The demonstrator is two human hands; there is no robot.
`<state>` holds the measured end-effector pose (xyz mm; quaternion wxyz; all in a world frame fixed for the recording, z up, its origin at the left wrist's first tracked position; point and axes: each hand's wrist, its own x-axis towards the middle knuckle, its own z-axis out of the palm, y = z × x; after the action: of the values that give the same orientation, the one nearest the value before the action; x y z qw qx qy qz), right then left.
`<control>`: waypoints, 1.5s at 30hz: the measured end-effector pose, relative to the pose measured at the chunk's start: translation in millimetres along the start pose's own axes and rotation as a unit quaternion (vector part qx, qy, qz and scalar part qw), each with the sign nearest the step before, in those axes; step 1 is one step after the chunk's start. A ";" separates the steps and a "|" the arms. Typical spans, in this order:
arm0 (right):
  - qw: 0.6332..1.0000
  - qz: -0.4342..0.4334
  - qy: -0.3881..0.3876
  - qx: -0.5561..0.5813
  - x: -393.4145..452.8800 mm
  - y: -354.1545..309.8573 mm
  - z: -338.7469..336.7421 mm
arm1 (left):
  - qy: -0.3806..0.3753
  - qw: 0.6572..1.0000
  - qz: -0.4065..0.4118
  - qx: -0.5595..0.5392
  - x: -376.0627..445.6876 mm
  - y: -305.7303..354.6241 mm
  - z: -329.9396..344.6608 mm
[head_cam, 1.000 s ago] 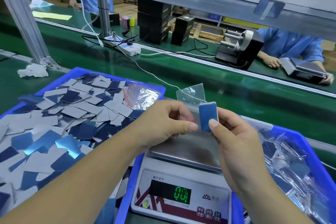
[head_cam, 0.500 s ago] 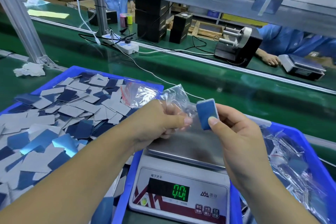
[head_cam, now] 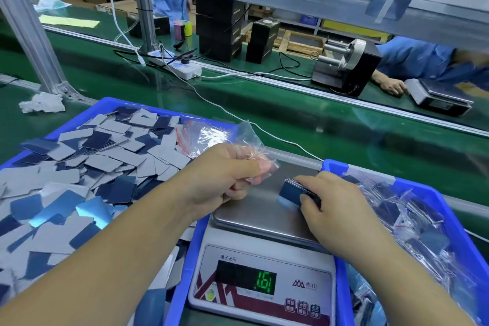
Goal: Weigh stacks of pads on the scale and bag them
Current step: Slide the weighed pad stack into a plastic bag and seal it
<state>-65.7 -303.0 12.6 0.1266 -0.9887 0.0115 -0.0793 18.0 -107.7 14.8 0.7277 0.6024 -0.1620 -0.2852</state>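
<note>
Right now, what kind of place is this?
Probably a factory packing line: a green conveyor belt, blue bins full of pads, a scale, and another worker's blue sleeve across the belt.

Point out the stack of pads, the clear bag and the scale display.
stack of pads point(head_cam: 289, 191), head view, its blue side face on the pan.
clear bag point(head_cam: 250, 135), head view, loose upper corner above the left hand.
scale display point(head_cam: 264, 282), head view, the green digits.
</note>
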 end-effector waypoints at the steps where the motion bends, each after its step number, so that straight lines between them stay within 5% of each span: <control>1: 1.000 -0.002 0.001 -0.003 -0.4 0.4 0.2 | 0.003 1.000 0.004 0.009 -0.2 0.2 0.5; 6: 0.999 -0.013 0.037 0.032 -0.3 2.7 2.2 | 0.052 0.999 0.014 -0.003 0.6 1.7 3.1; 8: 0.987 0.016 0.057 0.148 -1.0 1.0 0.6 | 0.055 0.998 0.011 -0.025 0.7 2.2 3.3; 11: 0.901 0.044 0.039 0.431 -5.9 -11.9 -1.4 | 0.051 0.998 0.006 -0.030 0.9 1.0 2.1; 14: 0.838 0.044 0.038 0.543 -10.2 -23.0 -2.6 | 0.043 0.999 0.012 -0.025 1.4 -0.3 4.9; 28: 0.850 0.039 0.069 0.521 -13.9 -32.7 3.8 | 0.035 0.998 0.044 0.008 1.3 -3.5 10.5; 32: 0.832 0.056 0.083 0.545 -12.6 -35.5 6.3 | 0.023 0.996 0.065 0.051 -0.4 -3.4 11.1; 36: 0.809 0.057 0.097 0.576 -12.6 -35.2 6.1 | -0.018 0.999 0.036 -0.029 -1.9 -2.1 8.5; 45: 0.795 0.067 0.051 0.600 -12.1 -30.7 0.4 | 0.008 0.999 0.041 -0.012 -2.0 -0.1 5.8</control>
<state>-77.5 -272.7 18.0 0.6990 -0.7055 0.0339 -0.1118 13.1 -111.1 16.3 0.7469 0.5892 -0.1771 -0.2522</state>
